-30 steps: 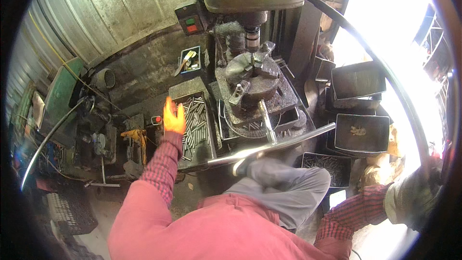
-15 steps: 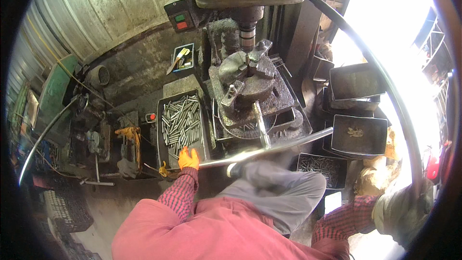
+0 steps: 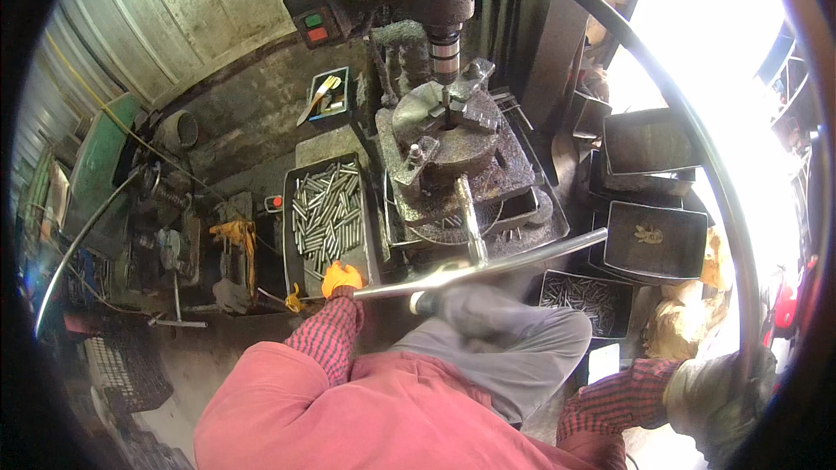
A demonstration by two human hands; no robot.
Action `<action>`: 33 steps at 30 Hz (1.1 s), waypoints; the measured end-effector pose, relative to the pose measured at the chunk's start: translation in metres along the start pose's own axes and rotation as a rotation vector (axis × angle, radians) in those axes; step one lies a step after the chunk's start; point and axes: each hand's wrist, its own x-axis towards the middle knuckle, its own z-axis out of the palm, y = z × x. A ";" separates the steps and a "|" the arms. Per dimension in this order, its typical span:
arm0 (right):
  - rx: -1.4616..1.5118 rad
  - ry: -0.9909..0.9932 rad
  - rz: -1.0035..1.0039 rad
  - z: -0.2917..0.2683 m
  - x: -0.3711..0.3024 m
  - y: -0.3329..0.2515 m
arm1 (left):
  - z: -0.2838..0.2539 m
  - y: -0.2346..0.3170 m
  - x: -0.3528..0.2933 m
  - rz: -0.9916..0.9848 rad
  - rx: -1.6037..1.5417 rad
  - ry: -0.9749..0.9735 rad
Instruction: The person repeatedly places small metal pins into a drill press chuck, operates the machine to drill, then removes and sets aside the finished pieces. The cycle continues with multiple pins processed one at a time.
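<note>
Rod [image 3: 488, 268] runs from eight to two o'clock; left hand [image 3: 341, 278], fingers clenched, grips its low end beside the pin tray [image 3: 300, 176]; right hand [image 3: 718, 396] fingers' state unclear.

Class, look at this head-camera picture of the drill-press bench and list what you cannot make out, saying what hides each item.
1. Left hand: its orange glove hides the fingers; whether it grips the metal lever is unclear.
2. Right hand: grey-gloved at the dark fisheye rim; its hold on the curved bar is uncertain.
3. Area behind the dark trays: washed out by glare.
4. Small rods in the tray: too small to count.
</note>
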 end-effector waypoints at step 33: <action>-0.237 0.022 -0.273 -0.012 -0.042 -0.052 | -0.004 0.001 0.003 0.022 0.054 -0.100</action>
